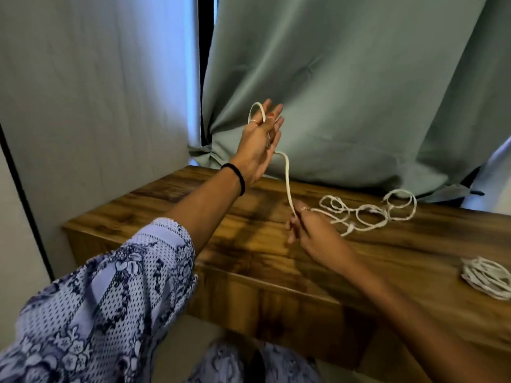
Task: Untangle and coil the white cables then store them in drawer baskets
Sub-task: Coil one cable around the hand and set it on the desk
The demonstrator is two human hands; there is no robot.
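While the left hand (258,145) is raised above the back-left part of the worktop (249,261), it holds one end of a white cable (288,183): a small loop of it arcs over the fingers, which are mostly straight, with at least one curled round the cord. From that hand the cable drops in a slack curve to the right hand (305,228), low over the worktop's middle, where thumb and fingers pinch it. Past the right hand the same cable runs on toward the worktop's back-right, lying there as a loose tangle of loops (370,211), resting on the wood. A second cable, a coiled bundle (488,277), sits at the worktop's right edge, well apart from the tangle. No drawer basket or other container shows in this view. Behind the worktop hangs a grey-green curtain (359,92), touching its back edge. Left arm wears a blue patterned sleeve (110,299) and a black band (237,178) at the wrist. Motion blur softens the right hand; finger detail uncertain.
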